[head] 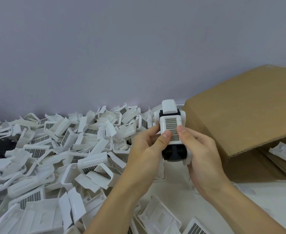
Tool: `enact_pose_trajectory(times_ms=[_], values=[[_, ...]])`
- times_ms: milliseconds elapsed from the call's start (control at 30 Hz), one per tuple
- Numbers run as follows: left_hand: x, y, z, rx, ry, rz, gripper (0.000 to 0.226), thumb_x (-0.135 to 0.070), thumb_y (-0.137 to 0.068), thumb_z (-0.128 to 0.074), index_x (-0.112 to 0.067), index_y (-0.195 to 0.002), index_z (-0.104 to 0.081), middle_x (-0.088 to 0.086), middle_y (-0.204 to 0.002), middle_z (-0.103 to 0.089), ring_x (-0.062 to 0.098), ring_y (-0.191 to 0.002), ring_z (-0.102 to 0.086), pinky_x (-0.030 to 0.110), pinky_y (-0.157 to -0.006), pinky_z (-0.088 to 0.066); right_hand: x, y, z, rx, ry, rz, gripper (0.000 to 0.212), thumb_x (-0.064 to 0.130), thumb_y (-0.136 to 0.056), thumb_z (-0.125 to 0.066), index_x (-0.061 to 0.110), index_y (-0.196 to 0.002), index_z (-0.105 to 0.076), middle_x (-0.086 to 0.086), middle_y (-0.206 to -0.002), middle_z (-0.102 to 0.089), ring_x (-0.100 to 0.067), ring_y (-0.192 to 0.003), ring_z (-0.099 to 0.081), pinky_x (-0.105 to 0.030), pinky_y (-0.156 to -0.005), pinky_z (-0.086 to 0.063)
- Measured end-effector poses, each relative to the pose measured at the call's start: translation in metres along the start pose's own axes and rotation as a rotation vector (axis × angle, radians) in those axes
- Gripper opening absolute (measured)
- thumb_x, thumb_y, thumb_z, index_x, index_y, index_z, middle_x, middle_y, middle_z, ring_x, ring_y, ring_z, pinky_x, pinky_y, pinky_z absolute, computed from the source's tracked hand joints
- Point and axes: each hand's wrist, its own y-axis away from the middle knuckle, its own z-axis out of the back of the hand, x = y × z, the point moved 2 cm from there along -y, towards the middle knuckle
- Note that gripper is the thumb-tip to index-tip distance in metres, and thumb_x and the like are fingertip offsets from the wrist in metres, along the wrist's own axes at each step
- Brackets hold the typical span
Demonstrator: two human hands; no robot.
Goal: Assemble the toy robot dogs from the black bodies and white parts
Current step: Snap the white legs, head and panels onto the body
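Flat white plastic panels (157, 215), ribbed and smooth, some with a dark gridded patch, lie nearest, under and between the two bare forearms. Left of the forearms spreads a deep heap of white parts (57, 149): glossy moulded shells with curved channels, thin walls and the same fine dark grid insets, jumbled at every angle; a few black bodies (2, 147) show through the heap well to the left of the hands. Between the hands sits a toy robot dog (171, 132), lifted clear of the heap, its black body showing at the near end and a white gridded back panel on top, with a rounded white block at its far end. The left hand (147, 149) grips the dog's left side, fingers curled round it and thumb pressing flat on the gridded panel. The right hand (199, 149) grips the right side likewise, thumb tip on the panel just beside the left thumb. Right of the hands and beyond them stands a brown cardboard box (240, 115), matte, its corrugated edge visible, with white parts inside its opening. Farthest back rises a plain grey-lilac wall (122, 48).
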Motion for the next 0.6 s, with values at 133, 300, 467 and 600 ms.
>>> enact_pose_trajectory(times_ms=[133, 300, 467, 600], values=[[0.001, 0.0, 0.001, -0.013, -0.009, -0.003, 0.034, -0.026, -0.091, -0.058, -0.014, -0.119, -0.072, 0.015, -0.11, -0.076, 0.032, -0.108, -0.072, 0.055, -0.101, -0.053, 0.001, -0.001, 0.0, 0.008, 0.036, 0.049, 0.035, 0.036, -0.084, -0.062, 0.019, -0.111, -0.076, -0.005, -0.104, -0.079, -0.02, -0.102, -0.074, -0.035, -0.086, -0.06], [0.0, -0.001, 0.005, -0.013, -0.026, -0.019, 0.03, -0.022, -0.092, -0.059, -0.02, -0.119, -0.073, 0.009, -0.112, -0.077, 0.028, -0.109, -0.072, 0.051, -0.102, -0.052, 0.006, -0.002, -0.001, 0.016, 0.114, 0.1, 0.025, 0.016, -0.098, -0.057, 0.013, -0.116, -0.074, 0.0, -0.101, -0.079, -0.014, -0.097, -0.075, -0.021, -0.08, -0.059], [-0.003, -0.001, 0.007, -0.066, 0.037, 0.017, 0.039, -0.022, -0.087, -0.067, -0.01, -0.124, -0.069, 0.015, -0.111, -0.076, 0.034, -0.109, -0.072, 0.055, -0.104, -0.05, 0.007, 0.002, -0.008, 0.005, 0.149, 0.159, 0.021, 0.016, -0.099, -0.058, 0.023, -0.11, -0.075, 0.004, -0.097, -0.079, -0.01, -0.094, -0.075, -0.021, -0.076, -0.059], [-0.006, -0.001, 0.008, -0.145, 0.15, 0.005, 0.048, -0.018, -0.076, -0.077, -0.006, -0.12, -0.062, 0.015, -0.109, -0.077, 0.034, -0.104, -0.073, 0.052, -0.094, -0.056, 0.007, 0.005, -0.011, -0.001, 0.246, 0.237, 0.02, 0.024, -0.098, -0.061, 0.036, -0.113, -0.067, 0.019, -0.104, -0.076, -0.001, -0.1, -0.071, -0.014, -0.078, -0.055]])
